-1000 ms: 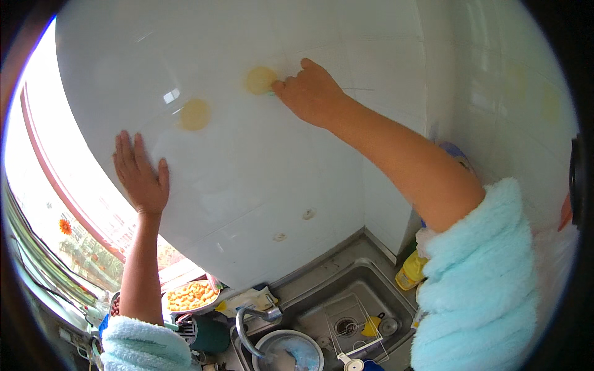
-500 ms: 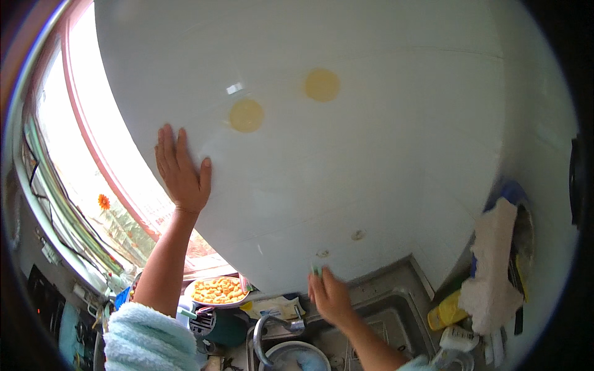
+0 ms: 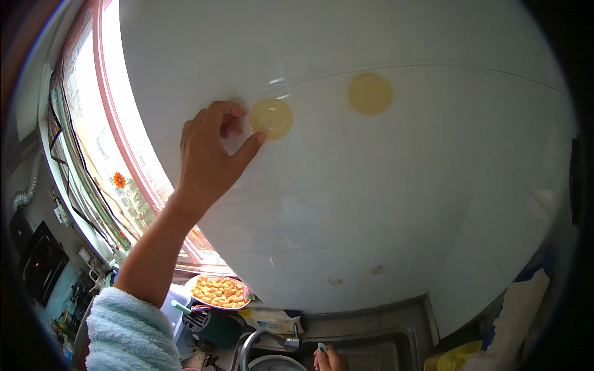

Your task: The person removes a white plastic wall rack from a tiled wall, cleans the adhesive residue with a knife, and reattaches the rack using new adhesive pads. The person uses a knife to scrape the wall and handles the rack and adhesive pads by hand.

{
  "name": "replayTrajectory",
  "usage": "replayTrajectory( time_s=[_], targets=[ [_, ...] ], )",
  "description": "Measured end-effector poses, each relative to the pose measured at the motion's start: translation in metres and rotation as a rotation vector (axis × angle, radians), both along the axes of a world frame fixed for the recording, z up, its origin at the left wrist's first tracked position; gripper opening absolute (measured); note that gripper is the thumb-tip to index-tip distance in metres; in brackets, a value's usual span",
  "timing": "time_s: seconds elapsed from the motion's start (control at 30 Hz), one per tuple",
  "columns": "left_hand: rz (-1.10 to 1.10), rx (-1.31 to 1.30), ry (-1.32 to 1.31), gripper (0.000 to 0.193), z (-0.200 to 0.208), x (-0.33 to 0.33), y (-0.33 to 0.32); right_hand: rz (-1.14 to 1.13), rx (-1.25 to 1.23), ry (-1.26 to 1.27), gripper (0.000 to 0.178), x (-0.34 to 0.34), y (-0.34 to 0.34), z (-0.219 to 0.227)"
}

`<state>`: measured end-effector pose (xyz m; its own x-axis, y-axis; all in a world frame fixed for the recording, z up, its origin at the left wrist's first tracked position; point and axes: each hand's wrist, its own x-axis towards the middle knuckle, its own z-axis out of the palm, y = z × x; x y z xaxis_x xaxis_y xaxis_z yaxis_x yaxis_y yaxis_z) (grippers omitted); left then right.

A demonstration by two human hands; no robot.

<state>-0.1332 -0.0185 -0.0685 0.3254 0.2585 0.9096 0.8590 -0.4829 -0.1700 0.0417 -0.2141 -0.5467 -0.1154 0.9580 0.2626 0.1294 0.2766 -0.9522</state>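
Observation:
On the white wall [image 3: 396,179] are two round yellowish discs, a left disc [image 3: 272,119] and a right disc [image 3: 370,94]. My left hand [image 3: 213,145] is raised beside the left disc, fingers curled and apart from the thumb. The thumb tip meets the disc's lower left edge, and the fingertips hover near its left side. Low over the sink, my right hand [image 3: 334,360] is closed on a small pale green object [image 3: 322,347], mostly hidden in the fingers. Its kind cannot be made out. Part of that hand is cut off by the lower edge.
Below the wall lies a metal sink [image 3: 377,352] with a curved faucet [image 3: 250,346] and a pot [image 3: 276,363]. Left of it stand a bowl of orange puffed pieces [image 3: 218,290] and a dark green container [image 3: 219,331]. A window [image 3: 117,123] runs along the left. Two small marks [image 3: 377,269] show lower on the wall.
My left hand has gone from lying flat on the wall to the left disc's edge, fingers now curled. My right hand has dropped toward the sink. The view has shifted upward.

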Motion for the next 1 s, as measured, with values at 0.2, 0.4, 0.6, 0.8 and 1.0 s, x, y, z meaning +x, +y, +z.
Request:
replayTrajectory(
  time_s=[0.2,0.4,0.6,0.8,1.0],
  targets=[
    [-0.065,-0.123,0.156,0.037,0.026,0.014,-0.006,0.058,-0.061,0.014,0.024,-0.004,-0.004,-0.016],
    [0.062,-0.187,0.288,0.038,0.034,0.020,-0.011,0.077,-0.082,0.026,0.022,-0.007,-0.008,-0.042],
    [0.246,-0.027,0.440,0.037,0.025,0.028,-0.013,0.100,-0.099,-0.029,0.025,0.004,-0.012,-0.061],
    [0.296,-0.136,0.383,0.037,0.021,0.034,-0.011,0.120,-0.172,0.033,0.025,0.008,-0.014,-0.044],
    [0.218,-0.294,0.418,0.037,0.043,0.035,-0.018,0.119,-0.077,0.077,0.025,-0.014,-0.044,-0.019]
  ],
)
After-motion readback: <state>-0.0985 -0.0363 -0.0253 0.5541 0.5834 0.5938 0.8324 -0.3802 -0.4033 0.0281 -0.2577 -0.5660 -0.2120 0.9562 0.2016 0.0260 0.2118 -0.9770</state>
